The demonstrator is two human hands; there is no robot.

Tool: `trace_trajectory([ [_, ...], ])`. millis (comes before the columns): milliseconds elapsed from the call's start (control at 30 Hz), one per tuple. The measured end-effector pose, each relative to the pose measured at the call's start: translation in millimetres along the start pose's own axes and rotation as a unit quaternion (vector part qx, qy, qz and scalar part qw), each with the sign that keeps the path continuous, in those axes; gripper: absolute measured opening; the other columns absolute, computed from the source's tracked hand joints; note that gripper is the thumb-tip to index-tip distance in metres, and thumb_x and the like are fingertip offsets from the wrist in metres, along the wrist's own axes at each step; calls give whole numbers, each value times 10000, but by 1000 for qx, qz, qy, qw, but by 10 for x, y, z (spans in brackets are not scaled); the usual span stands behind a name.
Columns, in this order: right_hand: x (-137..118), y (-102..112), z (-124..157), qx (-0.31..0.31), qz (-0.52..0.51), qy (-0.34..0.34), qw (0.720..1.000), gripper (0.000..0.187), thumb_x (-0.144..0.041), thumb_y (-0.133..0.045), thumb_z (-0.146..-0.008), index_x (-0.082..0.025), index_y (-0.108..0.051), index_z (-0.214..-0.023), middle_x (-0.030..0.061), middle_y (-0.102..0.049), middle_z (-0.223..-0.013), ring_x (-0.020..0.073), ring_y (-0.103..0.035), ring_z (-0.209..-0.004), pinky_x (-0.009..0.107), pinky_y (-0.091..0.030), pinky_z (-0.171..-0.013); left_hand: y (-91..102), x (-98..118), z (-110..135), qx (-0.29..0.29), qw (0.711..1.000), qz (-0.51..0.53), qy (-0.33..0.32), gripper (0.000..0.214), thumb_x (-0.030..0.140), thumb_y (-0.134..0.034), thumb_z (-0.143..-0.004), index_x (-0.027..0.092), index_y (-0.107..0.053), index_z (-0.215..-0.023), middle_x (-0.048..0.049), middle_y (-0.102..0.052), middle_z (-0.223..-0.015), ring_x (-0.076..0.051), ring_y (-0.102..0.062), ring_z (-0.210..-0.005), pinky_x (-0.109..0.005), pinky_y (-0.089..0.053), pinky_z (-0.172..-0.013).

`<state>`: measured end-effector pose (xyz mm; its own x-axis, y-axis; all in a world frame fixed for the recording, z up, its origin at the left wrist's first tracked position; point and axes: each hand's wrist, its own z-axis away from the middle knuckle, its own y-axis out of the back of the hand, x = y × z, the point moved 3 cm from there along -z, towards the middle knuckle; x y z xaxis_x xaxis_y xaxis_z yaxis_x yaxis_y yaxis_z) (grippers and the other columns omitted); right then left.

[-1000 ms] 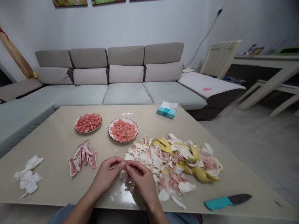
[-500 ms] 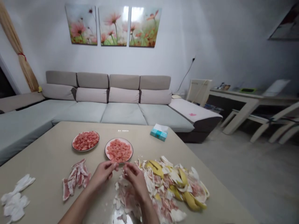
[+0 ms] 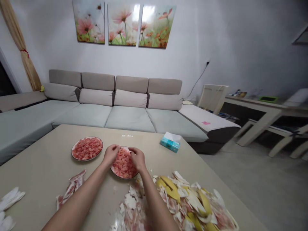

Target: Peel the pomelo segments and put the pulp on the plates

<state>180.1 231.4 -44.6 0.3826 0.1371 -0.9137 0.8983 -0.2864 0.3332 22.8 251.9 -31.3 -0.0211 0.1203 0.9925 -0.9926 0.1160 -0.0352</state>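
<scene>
My left hand (image 3: 111,154) and my right hand (image 3: 138,157) are stretched out over the nearer plate of pink fruit flesh (image 3: 122,166), one at each side of its far rim. Fingers of both hands are curled and pinched; what they hold is too small to make out. A second plate of pink pieces (image 3: 87,148) stands to the left. Unpeeled pink segments (image 3: 70,189) lie under my left forearm. A heap of white membrane and yellow peel (image 3: 185,202) covers the table to the right of my right arm.
A teal tissue pack (image 3: 170,142) lies at the far right of the beige table (image 3: 48,163). Crumpled white tissues (image 3: 8,205) sit at the left edge. A grey sofa (image 3: 125,112) wraps behind the table; a desk and chairs stand at the right.
Both hands moved forward from the peel heap near me to the nearer plate. The camera tilted up, so the knife and the table's front edge left the view.
</scene>
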Motion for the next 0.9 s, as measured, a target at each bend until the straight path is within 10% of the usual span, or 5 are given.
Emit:
trace_trajectory([
  [167, -264, 160, 496, 20, -29, 19, 999, 248, -247, -474, -871, -177, -711, -857, 55, -719, -876, 227, -655, -874, 358, -518, -808, 64, -9, 640, -20, 982, 174, 69, 393, 507, -525, -861, 117, -573, -842, -9, -572, -700, -47, -453, -414, -140, -241, -331],
  [467, -935, 192, 2001, -28, -23, 67, 997, 140, -274, -601, -841, -204, -680, -932, 45, -686, -878, 176, -621, -730, 256, -485, -643, -35, 29, 1799, -68, 894, 429, 110, 310, 388, -398, -938, 133, -574, -940, -52, -600, -795, -107, -557, -582, -189, -414, -475],
  [900, -676, 114, 2208, -6, 0, 80, 997, 299, -254, -637, -829, -216, -622, -1125, 40, -658, -862, 137, -590, -599, 237, -505, -554, -70, 29, 2074, -116, 869, 471, 104, 285, 297, -455, -914, 121, -680, -925, -101, -661, -939, -217, -612, -939, -348, -454, -912],
])
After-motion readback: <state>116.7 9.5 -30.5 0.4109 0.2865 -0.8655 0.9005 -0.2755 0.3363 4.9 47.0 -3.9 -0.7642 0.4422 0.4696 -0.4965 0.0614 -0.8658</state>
